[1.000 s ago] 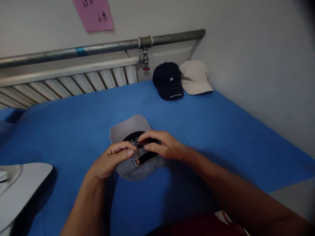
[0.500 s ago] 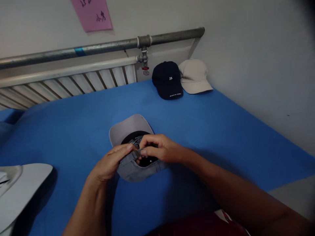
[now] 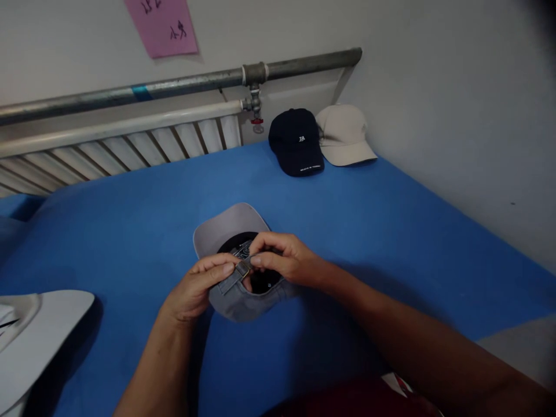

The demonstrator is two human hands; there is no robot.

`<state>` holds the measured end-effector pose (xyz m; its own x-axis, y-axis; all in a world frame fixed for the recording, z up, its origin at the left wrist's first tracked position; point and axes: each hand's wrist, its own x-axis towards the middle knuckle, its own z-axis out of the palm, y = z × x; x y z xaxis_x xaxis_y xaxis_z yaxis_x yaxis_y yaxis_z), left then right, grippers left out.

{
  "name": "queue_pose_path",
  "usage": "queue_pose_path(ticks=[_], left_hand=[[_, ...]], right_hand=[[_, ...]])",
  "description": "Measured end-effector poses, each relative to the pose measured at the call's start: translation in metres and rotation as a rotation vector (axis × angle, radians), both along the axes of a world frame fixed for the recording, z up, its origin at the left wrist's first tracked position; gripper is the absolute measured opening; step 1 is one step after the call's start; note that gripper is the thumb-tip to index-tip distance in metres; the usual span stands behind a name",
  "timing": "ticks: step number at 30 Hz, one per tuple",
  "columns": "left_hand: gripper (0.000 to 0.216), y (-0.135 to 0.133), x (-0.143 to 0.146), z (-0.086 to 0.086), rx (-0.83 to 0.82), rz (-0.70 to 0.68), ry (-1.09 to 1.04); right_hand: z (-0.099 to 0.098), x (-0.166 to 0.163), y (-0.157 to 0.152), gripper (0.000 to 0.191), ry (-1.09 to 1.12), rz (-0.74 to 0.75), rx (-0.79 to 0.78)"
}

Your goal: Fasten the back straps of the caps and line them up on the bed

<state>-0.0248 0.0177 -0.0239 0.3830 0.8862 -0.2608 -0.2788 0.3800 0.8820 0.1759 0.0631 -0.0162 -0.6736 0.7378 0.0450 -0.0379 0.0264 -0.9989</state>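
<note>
A grey baseball cap (image 3: 243, 307) lies upside down on the blue surface, its brim pointing away from me and its dark inside showing. Across the back opening runs the adjustment strap (image 3: 229, 282) with a small metal buckle (image 3: 242, 268). My left hand (image 3: 202, 284) pinches the strap right beside the buckle, thumb on top. On the other side of the buckle, my right hand (image 3: 286, 258) grips the strap's end between thumb and fingers. Parts of the fingers of both hands are hidden inside the cap.
A navy cap (image 3: 296, 142) and a beige cap (image 3: 345, 136) sit together at the back by the wall. At the left edge is a white brimmed hat (image 3: 52, 324). A radiator (image 3: 143, 142) and a metal pipe (image 3: 195, 80) run along the back of the blue surface (image 3: 143, 202).
The strap and buckle have tilted and risen a little between my hands, so the buckle shows more clearly. My right fingers have shifted slightly up. The cap stays in place.
</note>
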Motion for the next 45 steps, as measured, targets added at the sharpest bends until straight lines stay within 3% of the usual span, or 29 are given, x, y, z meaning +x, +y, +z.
queue_pose_path(ticks=[4,20,28,33,42,45], left_hand=[[0.014,0.0,0.0,0.002,0.049,-0.071,-0.02],[0.015,0.001,-0.001,0.0,0.082,-0.035,0.147],[0.012,0.002,0.0,0.0,0.1,-0.059,0.21],[0.012,0.002,0.001,0.0,0.08,-0.064,0.244],[0.012,0.004,0.002,-0.001,0.207,-0.055,0.424],[0.012,0.005,0.002,-0.001,0.223,-0.059,0.444]], right_hand=[[0.0,0.0,0.0,0.008,-0.004,-0.02,0.044],[-0.001,0.0,0.001,0.006,-0.063,-0.048,0.109],[0.003,0.002,0.001,0.014,-0.151,0.118,-0.025],[0.003,0.001,0.001,0.011,-0.149,0.12,-0.072],[-0.015,-0.006,-0.002,0.015,-0.181,-0.024,0.322],[-0.016,-0.007,-0.001,0.014,-0.205,-0.046,0.292]])
